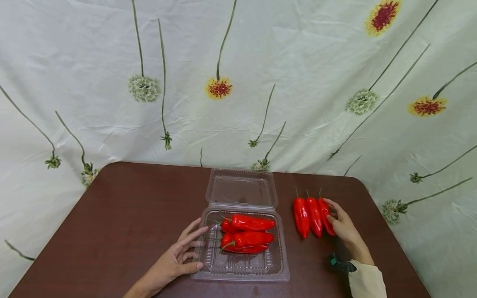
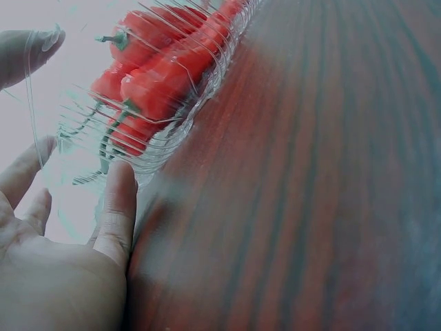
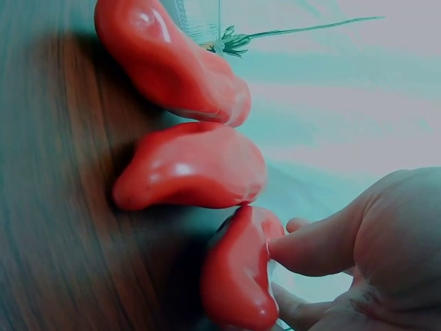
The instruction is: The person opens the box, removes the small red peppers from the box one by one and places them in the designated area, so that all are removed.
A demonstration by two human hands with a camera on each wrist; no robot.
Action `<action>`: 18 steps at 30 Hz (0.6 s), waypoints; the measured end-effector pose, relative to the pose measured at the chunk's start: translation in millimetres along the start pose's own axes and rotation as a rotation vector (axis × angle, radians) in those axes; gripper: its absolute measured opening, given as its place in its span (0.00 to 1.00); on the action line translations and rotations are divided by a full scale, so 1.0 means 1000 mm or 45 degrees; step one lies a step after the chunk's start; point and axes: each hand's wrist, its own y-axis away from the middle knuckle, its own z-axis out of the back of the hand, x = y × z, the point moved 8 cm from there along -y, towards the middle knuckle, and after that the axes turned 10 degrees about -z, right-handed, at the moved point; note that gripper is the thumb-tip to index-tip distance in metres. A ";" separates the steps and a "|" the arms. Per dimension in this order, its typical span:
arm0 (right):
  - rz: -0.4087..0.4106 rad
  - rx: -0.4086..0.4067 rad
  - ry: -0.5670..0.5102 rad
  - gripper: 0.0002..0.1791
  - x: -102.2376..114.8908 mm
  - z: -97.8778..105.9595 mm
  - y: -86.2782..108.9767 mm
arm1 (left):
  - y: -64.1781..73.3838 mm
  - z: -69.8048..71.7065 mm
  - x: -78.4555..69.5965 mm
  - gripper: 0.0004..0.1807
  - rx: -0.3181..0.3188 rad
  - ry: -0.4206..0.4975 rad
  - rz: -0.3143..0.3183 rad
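A clear plastic clamshell box [image 1: 242,276] lies with its lid [image 1: 240,188] folded back, and several red peppers [image 1: 253,239] with green stems rest inside, seen also in the left wrist view. Along the box's left edge, my left hand [image 1: 171,260] has its fingers spread, fingertips right at the rim. To the right, three more red peppers lie side by side on the table, stems pointing away. My right hand [image 1: 346,227] pinches the rightmost pepper [image 1: 324,211] between thumb and fingers; the middle pepper [image 3: 196,165] and the left one [image 3: 151,55] are beside it.
The dark brown wooden table [image 1: 141,207] extends to both sides of the box. Behind it hangs a white cloth [image 1: 193,111] printed with flowers. A dark band [image 1: 343,265] is on the right wrist, by a pale sleeve [image 1: 367,281].
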 end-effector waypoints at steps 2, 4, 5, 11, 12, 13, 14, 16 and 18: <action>-0.013 0.007 -0.004 0.31 0.000 0.000 0.000 | 0.000 0.000 0.000 0.43 0.001 -0.003 0.002; -0.019 0.004 -0.004 0.31 0.000 0.001 0.001 | 0.000 0.000 0.000 0.43 0.002 -0.005 -0.001; -0.018 0.001 -0.003 0.31 0.000 0.002 0.001 | 0.000 0.000 0.000 0.43 0.002 -0.004 -0.002; 0.010 -0.020 0.025 0.30 0.006 0.004 0.003 | 0.000 0.000 0.001 0.43 -0.002 -0.002 0.007; 0.019 -0.021 0.027 0.30 0.007 0.004 0.004 | 0.000 0.000 0.001 0.43 -0.003 -0.002 0.013; 0.027 -0.018 0.025 0.30 0.009 0.004 0.004 | 0.000 0.000 0.001 0.43 -0.005 -0.001 0.021; 0.033 -0.017 0.024 0.30 0.011 0.004 0.004 | 0.000 0.000 0.001 0.43 -0.004 0.001 0.019; 0.041 -0.018 0.024 0.30 0.015 0.004 0.006 | 0.000 0.000 -0.001 0.43 0.001 0.003 0.012; 0.053 -0.025 0.022 0.30 0.019 0.003 0.008 | -0.001 0.000 -0.003 0.42 0.011 0.008 -0.012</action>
